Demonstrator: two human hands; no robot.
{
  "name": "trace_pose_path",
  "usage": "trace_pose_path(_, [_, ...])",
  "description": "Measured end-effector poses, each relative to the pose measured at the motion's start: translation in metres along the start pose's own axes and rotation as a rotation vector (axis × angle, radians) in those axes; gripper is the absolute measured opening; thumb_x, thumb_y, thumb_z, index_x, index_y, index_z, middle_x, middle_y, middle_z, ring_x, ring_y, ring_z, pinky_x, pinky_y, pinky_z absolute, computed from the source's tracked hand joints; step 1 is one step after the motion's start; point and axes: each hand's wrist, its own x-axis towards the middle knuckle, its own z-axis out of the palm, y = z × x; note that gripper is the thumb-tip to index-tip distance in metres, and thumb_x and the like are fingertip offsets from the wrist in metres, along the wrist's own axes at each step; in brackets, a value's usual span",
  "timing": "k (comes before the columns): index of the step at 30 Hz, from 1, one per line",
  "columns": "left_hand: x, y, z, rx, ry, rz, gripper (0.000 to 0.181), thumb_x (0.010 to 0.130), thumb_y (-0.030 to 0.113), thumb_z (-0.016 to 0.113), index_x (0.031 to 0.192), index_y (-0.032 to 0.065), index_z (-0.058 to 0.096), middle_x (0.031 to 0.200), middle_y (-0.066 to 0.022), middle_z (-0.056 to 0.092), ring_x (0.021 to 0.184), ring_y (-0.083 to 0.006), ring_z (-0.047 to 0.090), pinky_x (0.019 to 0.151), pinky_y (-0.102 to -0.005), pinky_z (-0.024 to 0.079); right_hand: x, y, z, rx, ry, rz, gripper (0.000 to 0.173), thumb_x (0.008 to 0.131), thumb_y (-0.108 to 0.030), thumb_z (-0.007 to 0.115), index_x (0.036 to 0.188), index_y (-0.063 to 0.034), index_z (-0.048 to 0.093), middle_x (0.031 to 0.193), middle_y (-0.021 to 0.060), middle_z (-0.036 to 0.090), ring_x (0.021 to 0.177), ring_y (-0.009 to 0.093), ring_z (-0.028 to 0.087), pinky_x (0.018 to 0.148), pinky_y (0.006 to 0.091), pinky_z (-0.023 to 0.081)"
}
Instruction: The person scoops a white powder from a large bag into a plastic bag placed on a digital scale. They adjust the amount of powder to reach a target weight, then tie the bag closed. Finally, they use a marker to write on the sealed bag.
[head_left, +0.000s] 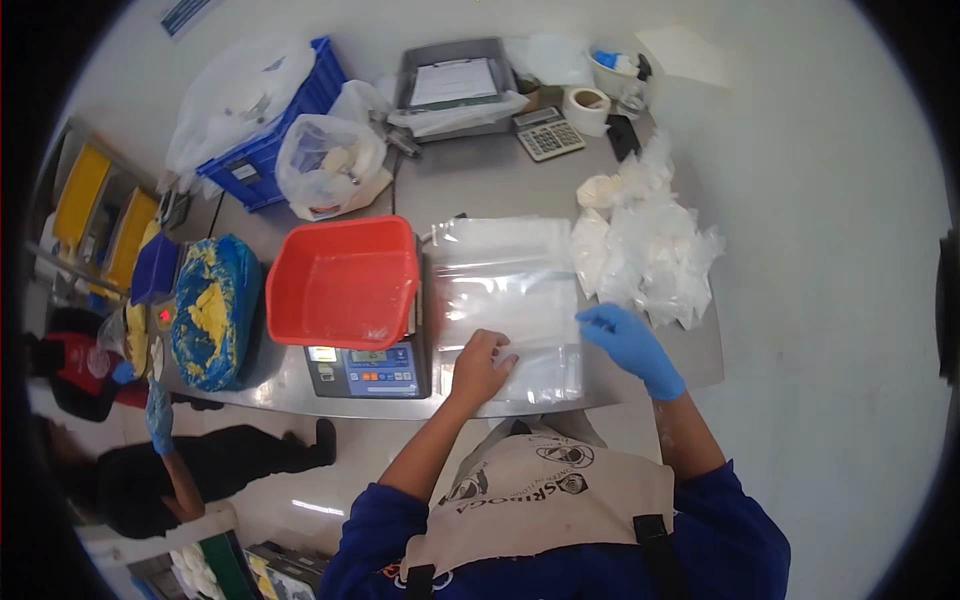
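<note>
A stack of clear plastic bags (510, 300) lies flat on the steel table before me. My left hand (480, 369), bare, is over the near part of the stack with its fingers bent and apart, holding nothing visible. Wearing a blue glove, my right hand (634, 352) hovers at the stack's right edge, its fingers bent; whether they pinch anything cannot be made out. Just beyond it sit several tied clear bags of white powder (652, 247). Left of the stack, a red plastic tub (345, 285) rests on a digital scale (375, 373); only a little white residue shows inside the tub.
A blue-lined container of yellow paste (210, 315) stands left of the scale. Behind are a blue crate (262, 150), an open plastic bag (330, 161), a grey tray (454, 124), a calculator (551, 136) and a tape roll (586, 111). Two co-workers (142, 480) are at left.
</note>
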Motion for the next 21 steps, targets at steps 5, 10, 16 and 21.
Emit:
trace_pose_path(5, [-0.030, 0.002, -0.018, -0.122, 0.062, -0.100, 0.022, 0.084, 0.012, 0.075, 0.101, 0.0030, 0.063, 0.094, -0.0101, 0.064, 0.074, -0.0217, 0.065, 0.069, -0.0338, 0.054, 0.118, -0.024, 0.037, -0.106, 0.126, -0.389, 0.026, 0.087, -0.022, 0.071, 0.108, -0.0061, 0.072, 0.102, 0.0108, 0.068, 0.090, 0.024, 0.066, 0.081, 0.0349, 0.052])
trace_pose_path(10, [-0.073, 0.005, -0.035, -0.187, 0.172, -0.271, 0.019, 0.085, 0.012, 0.073, 0.099, 0.0028, 0.064, 0.091, -0.0103, 0.065, 0.072, -0.0215, 0.065, 0.067, -0.0332, 0.054, 0.275, -0.025, 0.144, -0.369, 0.083, -0.640, 0.016, 0.085, -0.020, 0.068, 0.097, -0.0107, 0.073, 0.096, 0.0103, 0.066, 0.091, 0.030, 0.066, 0.080, 0.0428, 0.053])
trace_pose_path(16, [-0.127, 0.023, -0.055, -0.196, 0.469, -0.490, 0.011, 0.088, 0.005, 0.072, 0.097, 0.0024, 0.065, 0.090, -0.0043, 0.066, 0.074, -0.0112, 0.062, 0.067, -0.0266, 0.051, 0.358, -0.044, 0.208, -1.081, -0.204, -0.649, 0.015, 0.080, -0.011, 0.064, 0.093, -0.0124, 0.072, 0.102, 0.0158, 0.067, 0.098, 0.036, 0.066, 0.080, 0.0470, 0.053])
trace_pose_path(21, [-0.152, 0.027, -0.065, -0.278, 0.807, -0.563, 0.015, 0.088, 0.003, 0.070, 0.101, 0.0030, 0.063, 0.093, -0.0038, 0.065, 0.074, -0.0095, 0.061, 0.067, -0.0253, 0.050, 0.386, -0.038, 0.173, -0.594, 0.396, -0.748, 0.006, 0.078, -0.010, 0.064, 0.080, -0.0061, 0.060, 0.084, 0.0182, 0.062, 0.078, 0.038, 0.061, 0.073, 0.0480, 0.050])
